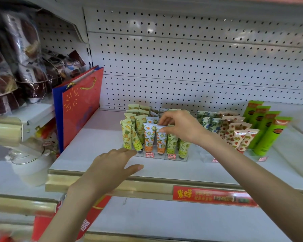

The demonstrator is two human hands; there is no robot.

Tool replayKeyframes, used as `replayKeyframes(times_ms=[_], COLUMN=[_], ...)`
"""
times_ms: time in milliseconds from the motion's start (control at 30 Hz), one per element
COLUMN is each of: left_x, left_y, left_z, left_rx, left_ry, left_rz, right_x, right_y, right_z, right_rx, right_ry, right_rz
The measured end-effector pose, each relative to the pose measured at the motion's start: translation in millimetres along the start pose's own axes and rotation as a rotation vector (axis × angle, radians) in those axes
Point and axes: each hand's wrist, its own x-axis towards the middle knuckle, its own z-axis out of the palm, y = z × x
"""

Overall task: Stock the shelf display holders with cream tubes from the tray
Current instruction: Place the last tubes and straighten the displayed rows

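Observation:
A clear acrylic display holder (157,155) stands on the white shelf (94,147) and is packed with upright cream tubes in rows: yellow pineapple tubes (127,135) on the left, orange-print tubes (149,137) in the middle, green-print tubes (171,143) on the right. My right hand (180,127) reaches over the holder and pinches the top of an orange-print tube (161,138) in the front row. My left hand (112,165) lies flat with straight fingers on the shelf, its fingertips at the holder's front left corner. No tray is in view.
A second clear holder (215,158) to the right carries blue-flower tubes (208,122), strawberry tubes (238,135) and tall green tubes (269,130). A red gift bag (80,105) leans at the shelf's left end. Snack bags (24,58) hang at left. Pegboard (199,58) backs the shelf.

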Motion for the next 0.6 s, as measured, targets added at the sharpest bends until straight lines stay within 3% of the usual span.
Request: replayKeyframes(times_ms=[300, 467, 600], left_x=[-5, 12, 30], left_y=[8, 33, 64], left_z=[-24, -37, -53], left_rx=[-0.015, -0.036, -0.029], left_ry=[0.065, 0.103, 0.164], left_rz=[0.108, 0.202, 0.285], right_x=[-32, -81, -121], right_y=[-6, 13, 33], right_z=[-35, -61, -82], right_rx=[-0.013, -0.189, -0.214], right_ry=[0.179, -0.012, 0.009], right_rz=[-0.004, 0.061, 0.165])
